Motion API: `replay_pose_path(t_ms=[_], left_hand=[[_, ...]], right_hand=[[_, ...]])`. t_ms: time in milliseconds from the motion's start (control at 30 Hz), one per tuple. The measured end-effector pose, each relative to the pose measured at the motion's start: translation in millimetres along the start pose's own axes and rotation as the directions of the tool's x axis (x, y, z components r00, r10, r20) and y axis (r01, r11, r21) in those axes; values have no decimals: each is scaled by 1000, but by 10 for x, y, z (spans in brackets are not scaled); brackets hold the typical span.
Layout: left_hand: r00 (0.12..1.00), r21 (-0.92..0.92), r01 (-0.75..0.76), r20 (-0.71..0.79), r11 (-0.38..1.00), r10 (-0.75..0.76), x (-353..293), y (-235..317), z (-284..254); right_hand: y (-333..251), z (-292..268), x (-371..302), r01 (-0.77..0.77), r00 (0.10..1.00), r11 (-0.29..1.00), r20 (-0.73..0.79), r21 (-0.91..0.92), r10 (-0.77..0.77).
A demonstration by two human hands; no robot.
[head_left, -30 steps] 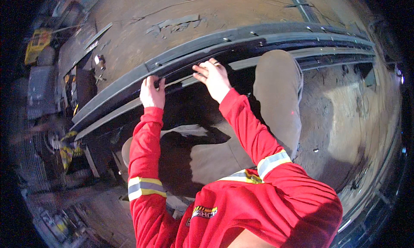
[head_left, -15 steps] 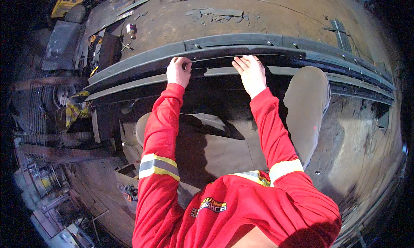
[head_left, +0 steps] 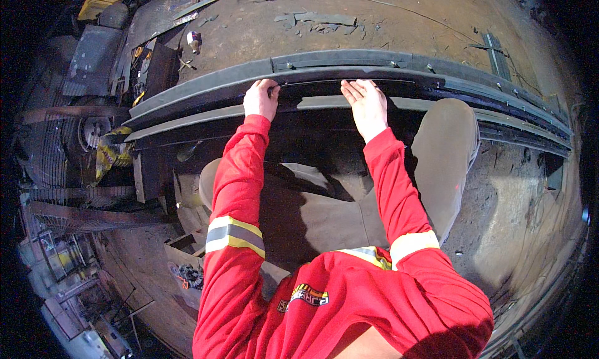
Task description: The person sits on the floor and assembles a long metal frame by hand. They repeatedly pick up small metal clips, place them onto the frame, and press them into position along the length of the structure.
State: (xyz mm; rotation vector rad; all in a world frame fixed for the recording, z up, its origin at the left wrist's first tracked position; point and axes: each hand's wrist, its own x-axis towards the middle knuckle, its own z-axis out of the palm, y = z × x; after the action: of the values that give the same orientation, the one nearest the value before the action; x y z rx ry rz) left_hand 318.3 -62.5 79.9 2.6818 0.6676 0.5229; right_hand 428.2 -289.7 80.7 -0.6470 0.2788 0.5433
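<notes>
Long dark metal beams (head_left: 218,79) lie side by side across my front, with small bolts (head_left: 394,64) along the far one. My left hand (head_left: 261,101) is at the beams, left of the middle, its fingers curled into a pinch. Whatever is between those fingertips is too small to make out. To the right, my right hand (head_left: 368,109) has its fingers stretched out close together, the tips at the inner edge of the beam. Between both hands runs a thin pale line (head_left: 312,82), a wire or rod or a lit edge; I cannot tell which.
A nearer metal rail (head_left: 187,125) passes beneath my wrists, and my bent knee (head_left: 446,128) touches its right part. At the left are a dark box with tools (head_left: 150,72), a yellow bag (head_left: 111,156) and a small bottle (head_left: 194,42). Flat scraps (head_left: 321,19) litter the ground beyond.
Both hands keep nearly the same place and pose at the beams. The whole view has shifted slightly.
</notes>
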Motion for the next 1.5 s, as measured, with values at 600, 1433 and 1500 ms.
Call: replay_pose_path(t_ms=[600,1433,1500], left_hand=[[993,19,67,-95,998,-65,36,54,10],[926,177,-371,0,912,377,377,1040,334],[946,159,-323,92,933,312,438,1135,433]], right_hand=[[67,-10,15,110,994,994,-8,-14,-111],[-58,10,-59,117,988,979,-80,-169,-132],[-169,-118,-80,141,989,975,-18,-172,-146]])
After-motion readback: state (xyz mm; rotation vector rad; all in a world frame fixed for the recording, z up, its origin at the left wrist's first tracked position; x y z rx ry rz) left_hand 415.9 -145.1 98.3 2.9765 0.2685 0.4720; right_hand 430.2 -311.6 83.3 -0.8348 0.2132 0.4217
